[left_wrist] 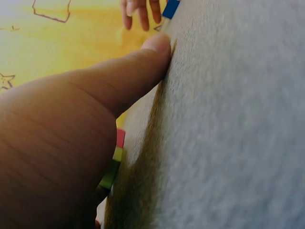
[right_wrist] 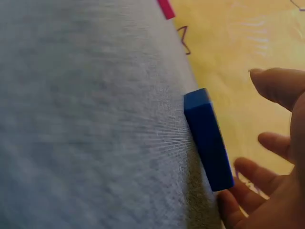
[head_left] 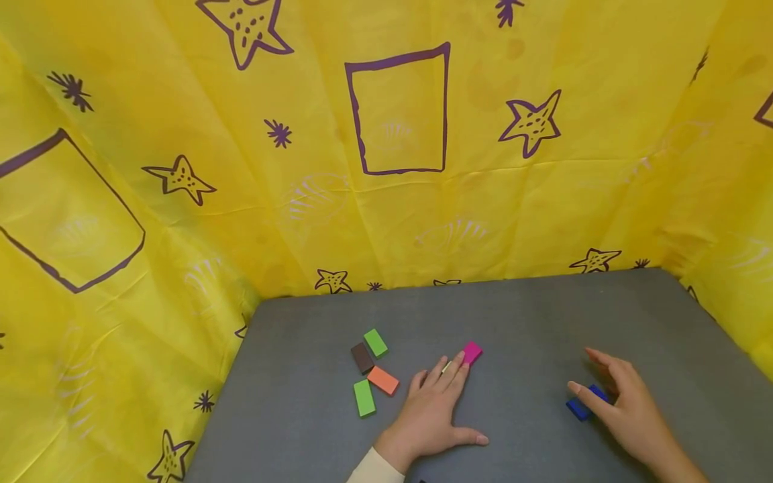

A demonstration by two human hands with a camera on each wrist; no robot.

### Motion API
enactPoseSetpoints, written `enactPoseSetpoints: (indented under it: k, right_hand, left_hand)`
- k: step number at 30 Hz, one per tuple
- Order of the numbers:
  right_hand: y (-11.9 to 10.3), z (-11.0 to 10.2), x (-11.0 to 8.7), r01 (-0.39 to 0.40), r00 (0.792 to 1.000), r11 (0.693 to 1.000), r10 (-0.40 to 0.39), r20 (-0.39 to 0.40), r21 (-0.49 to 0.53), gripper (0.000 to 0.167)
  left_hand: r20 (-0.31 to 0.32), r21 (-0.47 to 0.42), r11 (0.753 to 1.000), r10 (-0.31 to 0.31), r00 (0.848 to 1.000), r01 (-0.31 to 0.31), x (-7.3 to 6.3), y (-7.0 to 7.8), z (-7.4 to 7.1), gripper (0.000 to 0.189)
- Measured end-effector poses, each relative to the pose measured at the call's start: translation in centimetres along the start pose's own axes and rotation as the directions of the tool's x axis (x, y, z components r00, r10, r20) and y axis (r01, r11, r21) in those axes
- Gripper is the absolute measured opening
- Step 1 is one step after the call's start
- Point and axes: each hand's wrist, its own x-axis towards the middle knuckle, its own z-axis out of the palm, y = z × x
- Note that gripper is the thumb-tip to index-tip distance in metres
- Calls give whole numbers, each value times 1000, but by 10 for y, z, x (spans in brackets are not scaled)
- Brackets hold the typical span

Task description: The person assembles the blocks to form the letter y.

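Observation:
My left hand (head_left: pixel 430 410) lies spread with straight fingers over a light green block (head_left: pixel 446 367), mostly hidden beneath them, and its fingertips reach the edge of a pink block (head_left: pixel 473 352). In the left wrist view the green block (left_wrist: pixel 111 172) and pink block (left_wrist: pixel 121 138) show in a row past the thumb's base. Over to the right, my right hand (head_left: pixel 631 406) hovers with parted, relaxed fingers above a dark blue block (head_left: pixel 581 409). The right wrist view has this blue block (right_wrist: pixel 208 143) flat on the table, fingers around its far side and thumb apart from it.
Left of my left hand lie a green block (head_left: pixel 375 343), a brown block (head_left: pixel 362 358), an orange block (head_left: pixel 383 380) and another green block (head_left: pixel 364 398). The grey table (head_left: pixel 290 429) meets a yellow patterned cloth (head_left: pixel 398 221) at its back and sides.

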Motion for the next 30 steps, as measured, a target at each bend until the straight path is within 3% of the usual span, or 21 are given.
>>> enactPoseSetpoints:
  k: [11,17,30]
  right_hand:
    - [8,11,-17,7,999,998,-5,36,-57,90]
    - [7,12,-20,29,997,993,-20,76,-111,94]
    - [19,14,-21,123,992,987,-126,-22,-106,89]
  left_hand:
    - [-42,-133,974,-190,981,183,10,4,1,120]
    - [-37,-153,967,-214,976,206,13,6,1,119]
    - [-67,-161,969,-202,977,189,13,3,3,118]
